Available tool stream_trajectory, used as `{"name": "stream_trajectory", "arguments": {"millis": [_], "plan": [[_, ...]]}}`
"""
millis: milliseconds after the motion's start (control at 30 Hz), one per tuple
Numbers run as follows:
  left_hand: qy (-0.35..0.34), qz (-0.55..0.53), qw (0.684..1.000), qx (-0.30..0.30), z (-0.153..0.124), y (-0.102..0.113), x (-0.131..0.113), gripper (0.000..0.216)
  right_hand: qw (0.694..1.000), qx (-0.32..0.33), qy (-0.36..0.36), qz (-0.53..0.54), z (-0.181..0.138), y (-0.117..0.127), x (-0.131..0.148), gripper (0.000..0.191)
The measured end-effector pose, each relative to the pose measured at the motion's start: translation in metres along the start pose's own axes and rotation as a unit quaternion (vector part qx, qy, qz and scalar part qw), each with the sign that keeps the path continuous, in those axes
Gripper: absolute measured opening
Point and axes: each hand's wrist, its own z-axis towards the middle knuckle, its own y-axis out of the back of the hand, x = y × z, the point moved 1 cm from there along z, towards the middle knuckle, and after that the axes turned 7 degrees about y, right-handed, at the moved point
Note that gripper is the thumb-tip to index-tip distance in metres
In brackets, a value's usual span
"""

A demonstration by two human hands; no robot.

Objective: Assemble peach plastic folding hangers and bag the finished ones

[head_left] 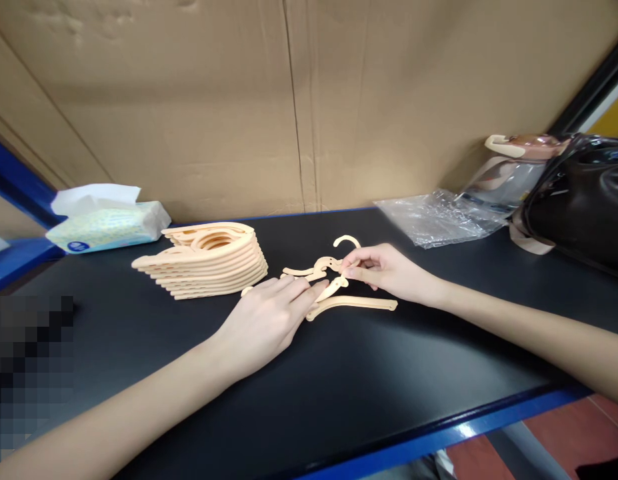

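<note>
Cream-coloured parts of a folding clothes hanger [325, 265] lie on the table between my hands, with a curved hook [347, 239] at the back. My right hand [383, 270] pinches the hanger near its centre between thumb and fingers; the gripped spot is partly covered. From the left, my left hand [269, 313] curls its fingers over an arm of the hanger and hides much of it. A separate-looking curved arm piece [359, 303] lies nearest the table's front edge, its left end beside my left fingertips.
Left of my hands stands a neat stack of folded cream hangers [209, 263]. Behind it is a tissue pack [109, 223]. A clear plastic bag [433, 217], a water bottle [503, 180] and a dark bag [583, 200] occupy the back right. Cardboard [213, 107] backs the black table [389, 387].
</note>
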Motion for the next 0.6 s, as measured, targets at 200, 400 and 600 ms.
{"name": "stream_trajectory", "arguments": {"millis": [200,400,600], "plan": [[0.004,-0.001,1.0,0.006,-0.0016,-0.0011,0.001,0.033,1.0,0.006,0.014,0.015,0.0007,-0.0008,-0.002,0.029],[0.005,0.002,1.0,0.006,-0.0023,-0.0016,0.0012,0.034,1.0,0.005,0.014,0.028,0.0001,-0.0014,-0.0036,0.03],[-0.002,0.024,1.0,0.001,-0.001,-0.001,-0.0003,0.034,1.0,0.004,0.002,0.028,-0.0006,-0.0019,-0.0004,0.028]]}}
